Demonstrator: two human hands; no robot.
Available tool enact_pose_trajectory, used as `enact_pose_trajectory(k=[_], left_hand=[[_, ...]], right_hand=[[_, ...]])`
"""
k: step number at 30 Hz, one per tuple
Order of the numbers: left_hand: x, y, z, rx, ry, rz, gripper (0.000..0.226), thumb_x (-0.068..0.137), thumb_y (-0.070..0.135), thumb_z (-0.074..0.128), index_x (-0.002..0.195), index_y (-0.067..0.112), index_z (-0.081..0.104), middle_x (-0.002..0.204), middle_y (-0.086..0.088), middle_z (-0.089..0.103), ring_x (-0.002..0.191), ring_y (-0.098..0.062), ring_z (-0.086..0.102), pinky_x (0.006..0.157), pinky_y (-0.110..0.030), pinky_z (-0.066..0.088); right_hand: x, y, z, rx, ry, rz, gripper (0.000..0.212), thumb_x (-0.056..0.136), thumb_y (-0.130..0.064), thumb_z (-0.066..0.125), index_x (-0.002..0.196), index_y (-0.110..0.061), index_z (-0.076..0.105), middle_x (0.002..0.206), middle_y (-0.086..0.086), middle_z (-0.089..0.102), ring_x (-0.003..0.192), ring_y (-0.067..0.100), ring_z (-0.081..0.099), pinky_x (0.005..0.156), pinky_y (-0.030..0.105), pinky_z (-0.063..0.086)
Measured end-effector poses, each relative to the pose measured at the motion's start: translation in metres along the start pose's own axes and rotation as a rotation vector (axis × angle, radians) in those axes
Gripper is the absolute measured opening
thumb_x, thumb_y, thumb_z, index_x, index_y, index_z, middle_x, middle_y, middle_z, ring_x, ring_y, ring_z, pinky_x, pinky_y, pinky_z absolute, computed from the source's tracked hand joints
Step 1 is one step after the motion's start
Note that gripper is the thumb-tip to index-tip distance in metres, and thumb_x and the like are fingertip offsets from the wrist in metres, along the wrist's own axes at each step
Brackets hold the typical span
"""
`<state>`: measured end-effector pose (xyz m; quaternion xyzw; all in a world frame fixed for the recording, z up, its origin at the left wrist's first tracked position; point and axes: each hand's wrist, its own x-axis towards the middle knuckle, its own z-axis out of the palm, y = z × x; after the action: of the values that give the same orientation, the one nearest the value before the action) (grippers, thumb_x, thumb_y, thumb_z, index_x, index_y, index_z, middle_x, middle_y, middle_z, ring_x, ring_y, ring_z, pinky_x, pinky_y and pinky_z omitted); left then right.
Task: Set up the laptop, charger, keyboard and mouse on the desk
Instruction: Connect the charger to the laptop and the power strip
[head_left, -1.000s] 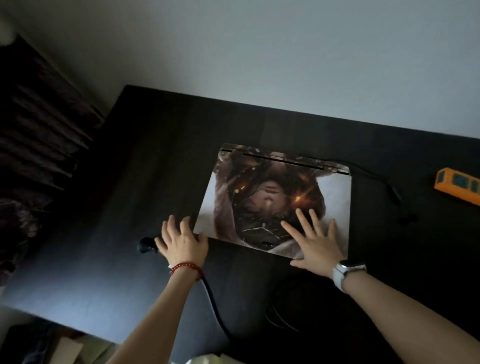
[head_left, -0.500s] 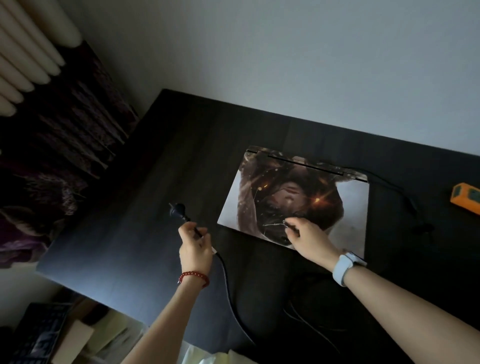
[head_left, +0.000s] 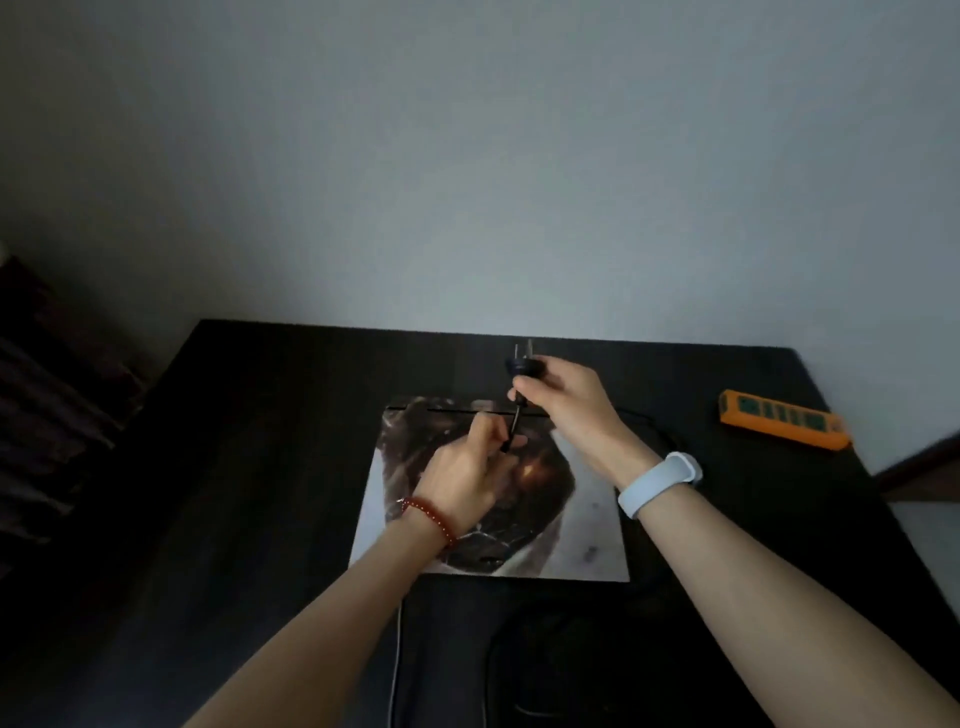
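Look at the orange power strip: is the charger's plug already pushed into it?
No, the right hand holds the plug in the air, apart from the power strip.

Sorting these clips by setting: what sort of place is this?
Probably a home desk or study corner: a dark desk against a plain wall, a closed laptop on it, and an orange power strip nearby.

A second ago both hands lay flat at the closed laptop's (head_left: 493, 499) near edge. Half a second ago the left hand (head_left: 467, 467) had lifted the plug (head_left: 523, 364) off the counter (head_left: 249, 467). Now the right hand (head_left: 566, 400) has left the lid and grips the plug, prongs up, above the laptop's far edge, while the left hand pinches the cord (head_left: 514, 423) just below.
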<state>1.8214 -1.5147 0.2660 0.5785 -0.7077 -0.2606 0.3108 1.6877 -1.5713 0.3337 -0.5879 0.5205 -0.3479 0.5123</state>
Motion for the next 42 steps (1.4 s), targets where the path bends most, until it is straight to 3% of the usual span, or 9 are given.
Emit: enact_pose_trajectory(k=[4, 7, 13, 15, 19, 22, 31, 36, 42], left_hand=[[0.041, 0.035, 0.025, -0.016, -0.011, 0.132, 0.019, 0.086, 0.026, 0.057, 0.103, 0.025, 0.049, 0.099, -0.002, 0.064, 0.089, -0.016, 0.062, 0.078, -0.035, 0.051], [0.069, 0.065, 0.051, -0.023, -0.050, 0.157, 0.022, 0.089, 0.021, 0.054, 0.110, 0.014, 0.054, 0.102, -0.004, 0.060, 0.096, -0.017, 0.057, 0.085, -0.033, 0.048], [0.115, 0.104, 0.112, 0.031, -0.193, 0.232, 0.023, 0.090, 0.015, 0.050, 0.112, 0.011, 0.055, 0.111, -0.004, 0.055, 0.100, -0.019, 0.054, 0.085, -0.023, 0.041], [0.134, 0.114, 0.133, 0.077, -0.244, 0.229, 0.025, 0.091, 0.016, 0.048, 0.115, 0.013, 0.054, 0.117, -0.003, 0.053, 0.105, -0.018, 0.053, 0.086, -0.024, 0.042], [0.171, 0.130, 0.183, 0.148, -0.338, 0.151, 0.028, 0.092, 0.020, 0.045, 0.120, 0.017, 0.050, 0.122, -0.001, 0.050, 0.110, -0.017, 0.050, 0.091, -0.032, 0.046], [0.187, 0.133, 0.227, 0.155, -0.392, 0.057, 0.030, 0.093, 0.022, 0.046, 0.123, 0.019, 0.047, 0.124, 0.000, 0.049, 0.109, -0.013, 0.048, 0.092, -0.029, 0.045], [0.232, 0.117, 0.331, 0.295, -0.439, -0.100, 0.049, 0.093, 0.025, 0.047, 0.139, 0.023, 0.031, 0.146, 0.001, 0.031, 0.134, -0.018, 0.028, 0.108, -0.041, 0.032], [0.265, 0.104, 0.368, 0.337, -0.433, -0.088, 0.062, 0.092, 0.034, 0.048, 0.145, 0.027, 0.016, 0.154, 0.005, 0.014, 0.142, -0.018, 0.008, 0.111, -0.047, 0.022], [0.296, 0.087, 0.395, 0.335, -0.543, -0.041, 0.073, 0.088, 0.042, 0.053, 0.146, 0.030, 0.010, 0.155, 0.010, 0.009, 0.142, -0.015, 0.003, 0.112, -0.048, 0.013]], right_hand=[[-0.006, 0.015, -0.065, 0.158, 0.309, 0.067, 0.021, 0.097, -0.007, 0.040, 0.114, -0.012, 0.051, 0.071, 0.000, 0.048, 0.060, 0.008, 0.049, 0.056, 0.018, 0.046], [-0.023, 0.035, -0.136, 0.175, 0.475, 0.133, 0.026, 0.099, -0.011, 0.037, 0.122, -0.024, 0.041, 0.064, -0.001, 0.039, 0.043, 0.003, 0.036, 0.036, 0.015, 0.031], [-0.049, 0.073, -0.254, -0.101, 0.700, 0.132, 0.016, 0.096, -0.010, 0.045, 0.110, -0.017, 0.041, 0.077, 0.006, 0.060, 0.038, -0.003, 0.046, 0.038, 0.008, 0.033], [-0.046, 0.088, -0.285, -0.194, 0.721, 0.145, 0.014, 0.093, -0.010, 0.050, 0.104, -0.015, 0.041, 0.084, 0.009, 0.064, 0.045, -0.009, 0.052, 0.047, 0.008, 0.035], [-0.027, 0.132, -0.342, -0.429, 0.624, 0.180, 0.020, 0.094, -0.014, 0.050, 0.112, -0.009, 0.055, 0.097, 0.004, 0.062, 0.101, 0.020, 0.060, 0.080, 0.027, 0.040], [-0.006, 0.166, -0.375, -0.598, 0.480, 0.248, 0.030, 0.094, -0.020, 0.050, 0.123, -0.014, 0.053, 0.120, 0.006, 0.059, 0.115, 0.024, 0.053, 0.092, 0.035, 0.042], [0.055, 0.252, -0.413, -0.548, 0.223, 0.268, 0.024, 0.094, -0.025, 0.050, 0.117, -0.019, 0.051, 0.118, 0.003, 0.060, 0.114, 0.021, 0.055, 0.095, 0.042, 0.044], [0.086, 0.274, -0.413, -0.421, 0.127, 0.260, 0.029, 0.097, -0.016, 0.044, 0.125, -0.013, 0.049, 0.117, 0.005, 0.055, 0.110, 0.016, 0.050, 0.090, 0.027, 0.037], [0.104, 0.294, -0.421, -0.498, 0.055, 0.291, 0.031, 0.097, -0.019, 0.043, 0.128, -0.015, 0.048, 0.119, 0.000, 0.054, 0.115, 0.015, 0.049, 0.093, 0.025, 0.036]])
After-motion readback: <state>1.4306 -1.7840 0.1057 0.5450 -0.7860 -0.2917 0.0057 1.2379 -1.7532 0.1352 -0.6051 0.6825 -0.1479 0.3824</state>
